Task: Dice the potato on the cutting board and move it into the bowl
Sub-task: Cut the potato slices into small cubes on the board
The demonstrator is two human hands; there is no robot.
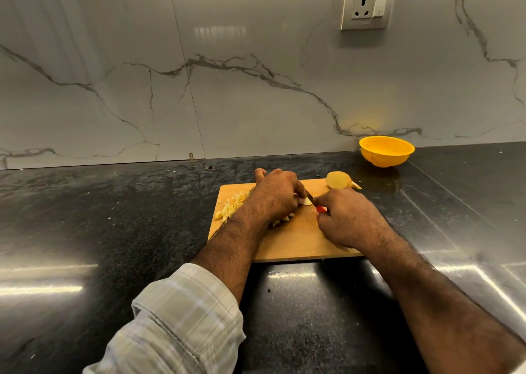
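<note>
A: How far along?

B: I'm maybe halfway. Pale potato dice (230, 202) piled on the wooden cutting board (287, 242), right hand (345, 217) gripping the red-handled knife (314, 202), left hand (277, 194) pinching a slice (306, 201). Uncut potato half (337, 180) waiting, yellow plastic bowl (385, 151) unfilled.

You have before you: one wooden cutting board (296, 242); one yellow bowl (386, 151); one knife (313, 201); one uncut potato half (337, 180); one small potato piece (306, 201) under the blade; diced potato cubes (230, 205), too many to count; one wall socket (368, 5); two hands.
</note>
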